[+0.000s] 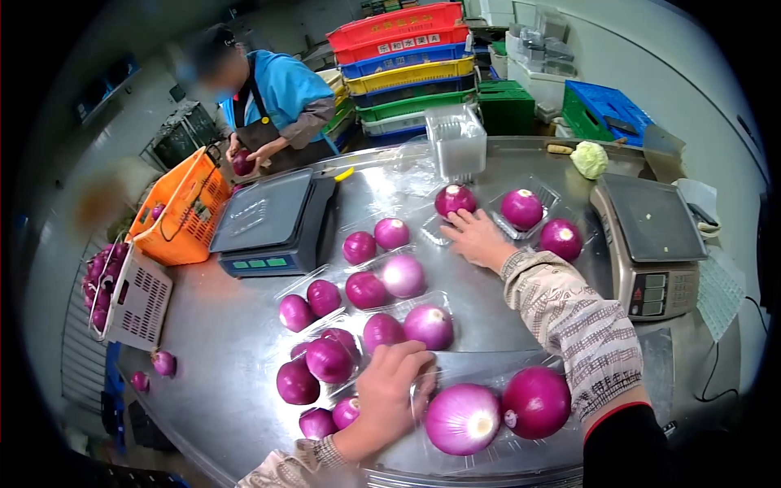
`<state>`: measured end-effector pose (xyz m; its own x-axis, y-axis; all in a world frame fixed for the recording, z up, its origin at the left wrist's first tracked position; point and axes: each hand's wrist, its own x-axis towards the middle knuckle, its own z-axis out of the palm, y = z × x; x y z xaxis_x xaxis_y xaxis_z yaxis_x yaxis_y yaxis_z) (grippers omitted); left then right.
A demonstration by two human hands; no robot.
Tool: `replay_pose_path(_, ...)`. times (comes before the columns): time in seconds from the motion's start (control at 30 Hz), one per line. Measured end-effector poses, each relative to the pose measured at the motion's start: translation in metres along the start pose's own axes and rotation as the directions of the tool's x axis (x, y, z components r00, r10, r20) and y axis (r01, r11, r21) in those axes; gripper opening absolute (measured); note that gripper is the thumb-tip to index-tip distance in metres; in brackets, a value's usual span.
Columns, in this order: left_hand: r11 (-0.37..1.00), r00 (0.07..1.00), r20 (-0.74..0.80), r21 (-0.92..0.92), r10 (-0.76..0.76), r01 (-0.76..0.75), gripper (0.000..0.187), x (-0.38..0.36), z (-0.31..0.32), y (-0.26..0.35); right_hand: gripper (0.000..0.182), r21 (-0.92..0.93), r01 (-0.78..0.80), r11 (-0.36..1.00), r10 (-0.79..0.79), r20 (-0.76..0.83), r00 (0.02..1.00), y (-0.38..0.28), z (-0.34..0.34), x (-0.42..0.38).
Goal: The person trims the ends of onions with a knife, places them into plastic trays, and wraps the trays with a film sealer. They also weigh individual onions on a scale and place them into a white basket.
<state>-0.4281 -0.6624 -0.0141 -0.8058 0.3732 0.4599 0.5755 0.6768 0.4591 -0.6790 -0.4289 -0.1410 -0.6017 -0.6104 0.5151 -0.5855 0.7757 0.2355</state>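
Beside two large red onions [462, 419] in a clear tray at the front edge is my left hand [392, 392], its fingers bent around the tray's left side. My right hand [478, 238] reaches forward, fingers spread, its fingertips at a red onion [455, 201] in a clear tray. Two more red onions [521, 210] lie just right of it, at least one in a clear tray. Between and left of my hands, several clear trays hold red onions in pairs [403, 276]. A tray with several onions [329, 360] is left of my left hand.
A grey scale [264, 215] stands at the left, another scale [653, 220] at the right by a cabbage [589, 160]. Empty clear trays [456, 142] are stacked at the back. A co-worker [281, 102] holds an onion beyond an orange basket [181, 207]. A white basket [140, 299] holds onions.
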Motion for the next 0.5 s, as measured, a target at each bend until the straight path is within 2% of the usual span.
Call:
replay_pose_path(0.07, 1.000, 1.000, -0.006, 0.000, 0.006, -0.006, 0.030, 0.001, -0.001, 0.000, 0.030, -0.002, -0.069, 0.998, 0.068, 0.107, 0.992, 0.010, 0.002, 0.000)
replay_pose_path(0.27, 1.000, 1.000, -0.006, -0.020, 0.008, -0.008, 0.030, 0.003, -0.001, -0.002, 0.021, -0.174, -0.077, 0.982, 0.081, 0.015, 0.997, 0.030, 0.011, -0.014)
replay_pose_path(0.33, 0.999, 1.000, -0.007, -0.040, 0.010, -0.010, 0.028, 0.002, 0.000, -0.003, 0.019, 0.009, -0.233, 0.973, 0.228, 0.167, 0.959, 0.023, -0.026, -0.013)
replay_pose_path(0.37, 0.998, 1.000, -0.016, -0.055, 0.011, -0.012, 0.027, 0.003, 0.000, -0.002, 0.020, 0.225, -0.317, 0.921, 0.273, 0.206, 0.940, 0.016, -0.052, -0.012)
replay_pose_path(0.4, 0.998, 1.000, -0.027, -0.057, -0.005, 0.004, 0.028, 0.003, 0.000, 0.000, 0.022, 0.423, -0.388, 0.819, 0.312, 0.239, 0.920, 0.014, -0.082, -0.010)
replay_pose_path(0.43, 0.999, 0.998, -0.056, -0.042, 0.025, -0.028, 0.024, 0.003, 0.001, -0.002, 0.029, 0.572, -0.330, 0.751, 0.247, 0.220, 0.944, 0.011, -0.116, -0.015)
replay_pose_path(0.47, 0.998, 0.994, -0.089, -0.023, 0.056, -0.058, 0.020, 0.003, 0.002, -0.004, 0.035, 0.665, -0.402, 0.629, 0.206, 0.357, 0.911, 0.002, -0.164, -0.019)
replay_pose_path(0.5, 0.998, 0.995, -0.089, -0.032, 0.042, -0.045, 0.021, 0.002, 0.003, -0.005, 0.037, 0.676, -0.583, 0.451, 0.240, 0.538, 0.808, -0.017, -0.225, -0.025)
